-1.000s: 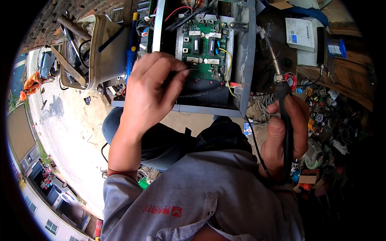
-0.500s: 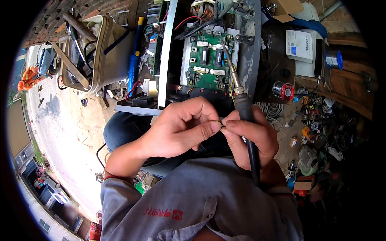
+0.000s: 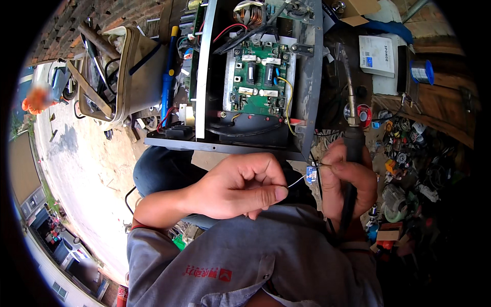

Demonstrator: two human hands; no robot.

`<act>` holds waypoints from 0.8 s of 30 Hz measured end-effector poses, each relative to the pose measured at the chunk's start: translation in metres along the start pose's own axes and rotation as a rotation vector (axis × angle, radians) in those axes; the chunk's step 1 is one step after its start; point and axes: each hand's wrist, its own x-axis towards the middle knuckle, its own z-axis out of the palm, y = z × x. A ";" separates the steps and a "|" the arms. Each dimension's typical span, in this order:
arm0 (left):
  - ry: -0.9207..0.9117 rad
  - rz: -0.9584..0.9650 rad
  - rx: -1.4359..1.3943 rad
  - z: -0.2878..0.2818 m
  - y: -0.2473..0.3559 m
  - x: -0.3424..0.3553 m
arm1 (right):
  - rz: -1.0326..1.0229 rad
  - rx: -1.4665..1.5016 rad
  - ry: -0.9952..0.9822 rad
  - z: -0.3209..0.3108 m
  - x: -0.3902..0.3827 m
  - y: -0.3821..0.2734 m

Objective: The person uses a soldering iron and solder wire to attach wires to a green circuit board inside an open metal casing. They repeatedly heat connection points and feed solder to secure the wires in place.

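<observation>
My left hand [image 3: 250, 187] is closed in front of my lap, its thumb and forefinger pinching a thin silvery wire [image 3: 296, 181]. The wire runs from the fingertips toward my other hand. A soldering iron [image 3: 353, 133] with a black handle rests in my right hand [image 3: 350, 176], its metal tip pointing up and away. The thumb and forefinger of that hand also pinch together on something thin and dark, too small to name. Beyond both hands, a green circuit board [image 3: 260, 77] sits inside an open metal housing [image 3: 204, 77]. A yellow wire [image 3: 290, 97] loops off the board's right side.
Left of the housing lie a blue and yellow tool [image 3: 168, 87] and a bucket [image 3: 138, 77] of tools. To the right are a red solder spool [image 3: 364, 115], a blue spool [image 3: 422, 71] and a white box [image 3: 376, 55]. Assorted parts [image 3: 404, 153] cover the floor at right.
My right hand has moved right, away from the left, taking the soldering iron off the front of the board. The silvery wire now shows between the separated hands.
</observation>
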 end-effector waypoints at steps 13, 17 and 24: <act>-0.200 0.746 -0.450 0.007 0.028 0.015 | 0.041 -0.031 0.470 -0.077 -0.048 0.013; -0.243 0.851 -0.255 0.015 0.067 0.019 | 0.095 -0.071 0.542 -0.095 -0.062 0.010; 0.101 0.898 0.046 -0.022 0.110 0.055 | 0.105 0.025 0.472 -0.083 -0.072 0.019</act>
